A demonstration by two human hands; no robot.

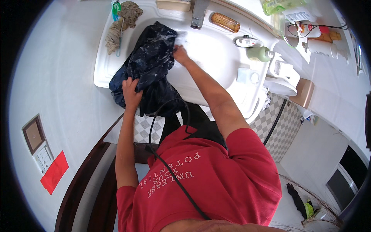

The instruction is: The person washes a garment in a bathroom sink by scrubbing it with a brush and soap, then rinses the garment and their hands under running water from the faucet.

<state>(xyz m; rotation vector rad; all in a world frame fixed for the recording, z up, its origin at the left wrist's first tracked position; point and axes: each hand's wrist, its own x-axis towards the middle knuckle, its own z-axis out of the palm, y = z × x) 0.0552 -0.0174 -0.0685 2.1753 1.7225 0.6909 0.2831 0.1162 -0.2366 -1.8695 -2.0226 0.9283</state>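
A wet, dark navy garment (152, 50) with white suds on it lies bunched across the left side of the white sink (216, 58). Its lower part hangs over the sink's front edge. My left hand (131, 92) grips the cloth near that edge, its fingers bent into the folds. Higher up, my right hand (180, 55) is closed at the garment's right border, below the tap. Its fingertips are partly hidden against the fabric. A whitish blur of suds or water shows just beyond this hand.
The metal tap (199, 14) juts over the back rim, beside a tan scrubbing brush (225, 22). Crumpled beige cloths (123, 25) lie at the left. A green bottle (259, 54) and a pale blue soap box (248, 76) sit at the right. A black cable (170, 170) hangs before me.
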